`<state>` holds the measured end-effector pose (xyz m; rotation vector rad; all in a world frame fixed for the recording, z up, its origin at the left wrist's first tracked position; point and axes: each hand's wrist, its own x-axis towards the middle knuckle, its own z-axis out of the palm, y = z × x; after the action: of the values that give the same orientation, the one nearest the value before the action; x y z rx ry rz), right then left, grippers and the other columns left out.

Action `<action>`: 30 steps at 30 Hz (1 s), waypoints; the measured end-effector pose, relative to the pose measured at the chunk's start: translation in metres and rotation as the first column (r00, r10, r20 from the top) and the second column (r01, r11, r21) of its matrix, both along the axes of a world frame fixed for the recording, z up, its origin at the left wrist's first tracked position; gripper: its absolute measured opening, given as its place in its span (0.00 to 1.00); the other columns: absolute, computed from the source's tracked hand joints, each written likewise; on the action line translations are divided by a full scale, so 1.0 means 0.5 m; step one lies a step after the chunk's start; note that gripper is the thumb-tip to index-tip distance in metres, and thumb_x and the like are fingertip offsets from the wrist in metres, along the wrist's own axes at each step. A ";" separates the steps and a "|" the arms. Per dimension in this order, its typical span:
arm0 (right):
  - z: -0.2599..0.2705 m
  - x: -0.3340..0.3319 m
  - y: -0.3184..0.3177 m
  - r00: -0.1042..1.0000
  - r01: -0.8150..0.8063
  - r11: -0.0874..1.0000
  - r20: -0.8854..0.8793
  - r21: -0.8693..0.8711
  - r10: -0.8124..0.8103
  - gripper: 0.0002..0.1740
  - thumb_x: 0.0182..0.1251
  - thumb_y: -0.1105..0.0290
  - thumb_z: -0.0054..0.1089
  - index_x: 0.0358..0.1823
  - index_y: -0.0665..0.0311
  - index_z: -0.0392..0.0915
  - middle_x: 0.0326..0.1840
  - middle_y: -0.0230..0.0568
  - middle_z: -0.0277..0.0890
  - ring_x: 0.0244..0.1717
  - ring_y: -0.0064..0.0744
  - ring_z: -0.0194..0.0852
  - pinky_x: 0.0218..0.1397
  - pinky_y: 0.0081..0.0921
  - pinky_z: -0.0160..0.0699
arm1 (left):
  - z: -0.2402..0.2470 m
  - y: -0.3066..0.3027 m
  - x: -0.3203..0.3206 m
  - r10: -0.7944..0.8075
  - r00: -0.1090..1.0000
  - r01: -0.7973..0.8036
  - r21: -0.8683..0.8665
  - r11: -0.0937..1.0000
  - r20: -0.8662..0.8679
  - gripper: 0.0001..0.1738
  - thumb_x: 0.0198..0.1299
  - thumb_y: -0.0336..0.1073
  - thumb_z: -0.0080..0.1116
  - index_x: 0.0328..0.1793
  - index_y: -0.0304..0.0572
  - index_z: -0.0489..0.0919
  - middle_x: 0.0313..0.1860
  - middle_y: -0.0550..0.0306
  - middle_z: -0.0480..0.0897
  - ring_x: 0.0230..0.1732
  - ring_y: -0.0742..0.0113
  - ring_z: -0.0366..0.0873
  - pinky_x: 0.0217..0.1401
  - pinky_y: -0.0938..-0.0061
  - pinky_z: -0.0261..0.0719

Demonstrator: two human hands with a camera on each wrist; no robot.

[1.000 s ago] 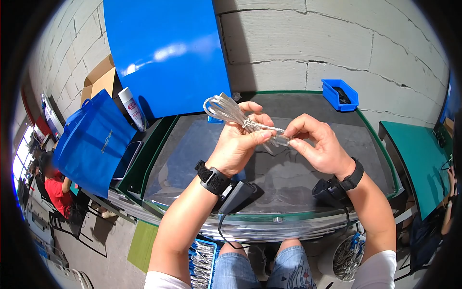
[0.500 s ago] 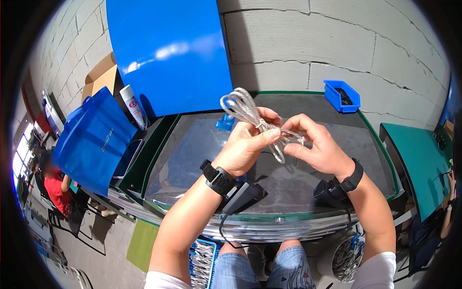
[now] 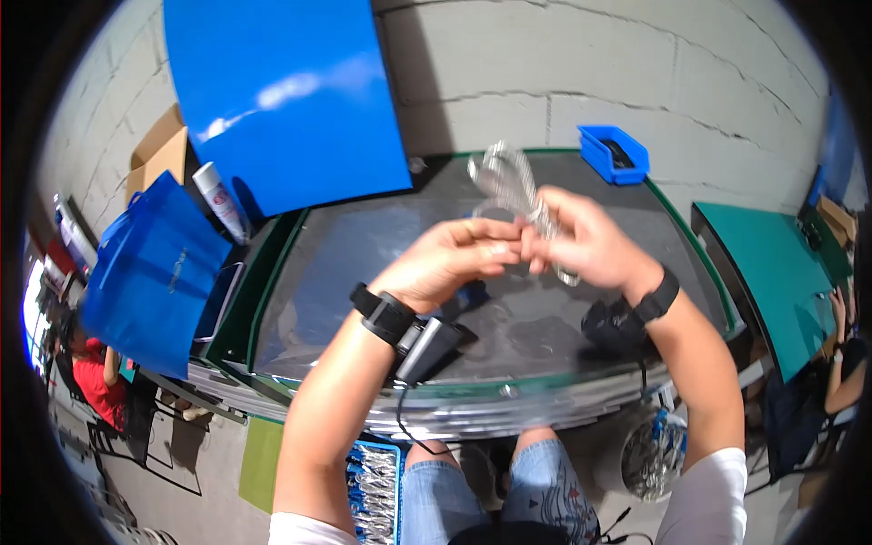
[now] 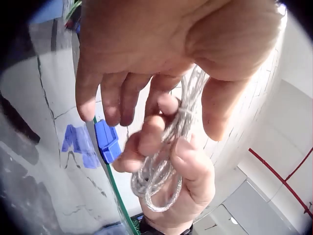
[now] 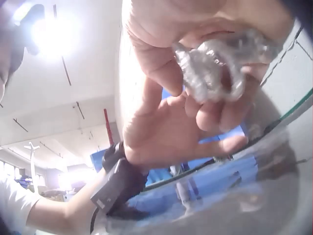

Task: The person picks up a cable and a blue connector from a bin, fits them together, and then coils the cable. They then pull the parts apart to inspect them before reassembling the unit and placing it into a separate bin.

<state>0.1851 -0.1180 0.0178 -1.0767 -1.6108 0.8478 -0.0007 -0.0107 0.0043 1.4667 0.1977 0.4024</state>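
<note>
A coiled silvery cable (image 3: 502, 177), tied round its middle, is held up over the table by my right hand (image 3: 595, 243). Its loops stick out above the fingers and a shorter end hangs below them. In the left wrist view the right thumb and fingers wrap round the lower loops of the cable (image 4: 164, 196). My left hand (image 3: 440, 262) is beside the right one, its fingertips at the right fingertips. Seen from the left wrist, the left fingers (image 4: 113, 98) hang nearly straight, with the upper part of the bundle showing between them and the thumb.
The dark table (image 3: 363, 336) has a green edge. A blue bin (image 3: 613, 156) with black items stands at the back right. On the left are a blue bag (image 3: 150, 282) and a spray can (image 3: 221, 202). Below, a blue crate (image 3: 398, 486) and a white bucket (image 3: 627, 454) hold cables.
The cable bundle has passed from my left hand to my right and moved to the right. The left fingers have loosened from it. The head view has shifted slightly.
</note>
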 end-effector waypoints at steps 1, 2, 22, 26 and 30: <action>0.019 0.009 -0.023 0.998 0.042 0.999 -0.037 0.008 -0.042 0.13 0.62 0.70 0.54 0.46 0.67 0.69 0.30 0.33 0.74 0.27 0.19 0.73 0.31 0.18 0.73 | 0.001 0.002 -0.003 0.022 1.000 -0.022 0.000 1.000 -0.015 0.23 0.59 0.38 0.59 0.56 0.30 0.72 0.51 0.47 0.79 0.52 0.63 0.77 0.58 0.69 0.73; 0.035 0.021 -0.053 0.996 0.089 0.995 -0.030 0.051 -0.088 0.14 0.63 0.70 0.54 0.48 0.67 0.69 0.30 0.33 0.73 0.26 0.19 0.72 0.31 0.18 0.73 | 0.000 0.005 -0.002 0.073 0.997 -0.073 0.008 0.997 -0.017 0.21 0.59 0.37 0.59 0.54 0.30 0.73 0.50 0.47 0.79 0.48 0.65 0.78 0.55 0.70 0.75; -0.635 0.211 -0.931 -0.060 0.997 -0.059 -0.017 -0.050 -0.998 0.21 0.62 0.77 0.57 0.57 0.72 0.67 0.41 0.33 0.73 0.41 0.19 0.70 0.45 0.16 0.69 | -0.040 0.146 -0.038 0.209 0.973 -0.203 -0.065 0.977 0.098 0.16 0.64 0.33 0.53 0.56 0.35 0.72 0.45 0.59 0.78 0.42 0.74 0.75 0.53 0.80 0.72; -0.764 0.252 -0.955 -0.114 0.991 -0.118 0.060 -0.062 -0.992 0.20 0.64 0.74 0.55 0.57 0.72 0.67 0.42 0.37 0.75 0.41 0.22 0.72 0.46 0.21 0.71 | -0.010 0.136 -0.107 0.296 0.936 -0.315 0.079 0.946 0.191 0.18 0.65 0.32 0.51 0.59 0.32 0.70 0.49 0.56 0.77 0.47 0.70 0.74 0.57 0.78 0.71; -0.942 0.269 -0.967 -0.190 0.978 -0.207 0.302 -0.026 -0.934 0.26 0.62 0.70 0.55 0.61 0.72 0.63 0.44 0.50 0.77 0.43 0.41 0.77 0.48 0.31 0.73 | -0.027 0.104 -0.235 0.384 0.872 -0.439 0.139 0.888 0.304 0.21 0.67 0.33 0.46 0.65 0.33 0.66 0.59 0.54 0.72 0.57 0.68 0.70 0.63 0.73 0.66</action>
<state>0.3197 -0.6013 -0.4533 -2.1595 -0.1771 -0.2771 -0.1181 0.0414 -0.0094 1.5509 0.2592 0.9933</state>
